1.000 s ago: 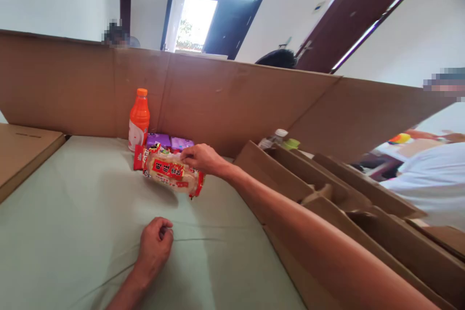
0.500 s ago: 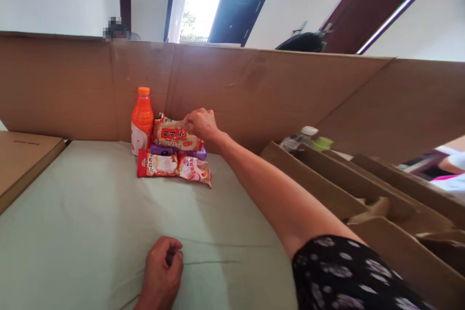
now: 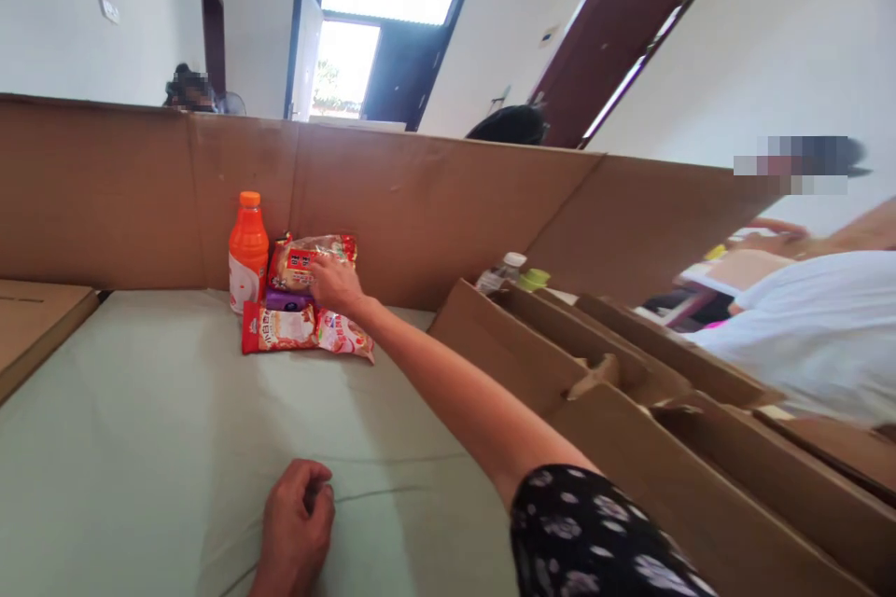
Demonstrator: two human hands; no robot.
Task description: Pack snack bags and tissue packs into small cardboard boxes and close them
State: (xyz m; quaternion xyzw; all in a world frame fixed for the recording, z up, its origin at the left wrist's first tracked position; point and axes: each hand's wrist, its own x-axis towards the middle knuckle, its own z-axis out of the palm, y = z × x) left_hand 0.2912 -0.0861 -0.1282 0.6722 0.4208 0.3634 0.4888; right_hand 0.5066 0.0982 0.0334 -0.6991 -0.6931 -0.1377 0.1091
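Observation:
My right hand (image 3: 336, 283) reaches far forward, its bent fingers touching the front of a rice cracker packet (image 3: 292, 269). This packet leans upright against the cardboard wall, on top of a purple package (image 3: 287, 300) that is partly hidden. Left of it stands an orange drink bottle (image 3: 248, 252). In front lie a red and white snack packet (image 3: 280, 328) and a pink snack packet (image 3: 344, 336), partly behind my wrist. Nearer to me, my left hand (image 3: 298, 513) rests on the pale green cloth (image 3: 154, 448), loosely curled with a gap at the thumb, holding nothing.
A cardboard wall (image 3: 434, 205) closes off the far side. At right stands a divided cardboard box (image 3: 630, 476), with a clear bottle (image 3: 508, 269) and a green item (image 3: 534, 280) behind its edge. A cardboard piece (image 3: 42, 326) lies at left. Another person (image 3: 819, 326) is at far right.
My right hand has moved from the rice cracker packet's upper right corner to its front. The packet now leans back more upright against the wall. The view has swung right; my left hand rests as before.

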